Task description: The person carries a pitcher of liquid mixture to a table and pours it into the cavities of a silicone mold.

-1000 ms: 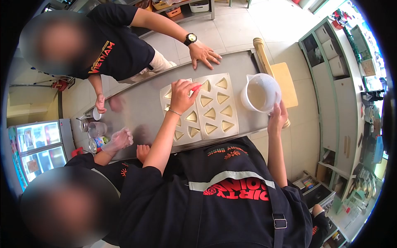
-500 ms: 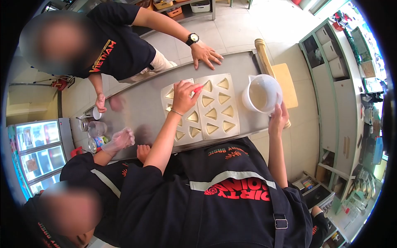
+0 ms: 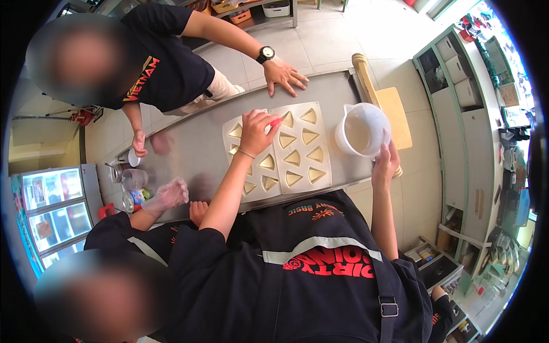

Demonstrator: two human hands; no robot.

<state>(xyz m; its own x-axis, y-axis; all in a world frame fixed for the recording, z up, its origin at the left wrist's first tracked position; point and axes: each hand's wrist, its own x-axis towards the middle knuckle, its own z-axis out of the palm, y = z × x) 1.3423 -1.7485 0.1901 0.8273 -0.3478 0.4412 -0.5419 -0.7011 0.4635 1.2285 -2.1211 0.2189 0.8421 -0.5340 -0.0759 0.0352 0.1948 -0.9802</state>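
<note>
My left hand [image 3: 257, 132] is closed in a pinch on a small red object [image 3: 277, 122] above the two white molds; its exact kind is hidden by the fingers. The left mold [image 3: 229, 127] and the right mold [image 3: 294, 147] lie side by side with rows of triangular cavities, several holding something pale. My forearm covers part of the left one. To the right stands a translucent white plastic jug [image 3: 350, 143], its inside beige toward the bottom. My right hand [image 3: 386, 163] grips its near right side, fingers against the wall.
A wooden board [image 3: 394, 117] and a wooden rolling pin [image 3: 363, 74] lie past the table's right end. Across the metal table [image 3: 197, 137], a person rests a hand [image 3: 285, 75] on it. Left, a co-worker's gloved hand [image 3: 170, 194] is near jars and cups [image 3: 135, 178].
My hands, the molds and the jug stay almost in place. The co-worker at lower left has shifted their head to the right, and their gloved hand has moved slightly.
</note>
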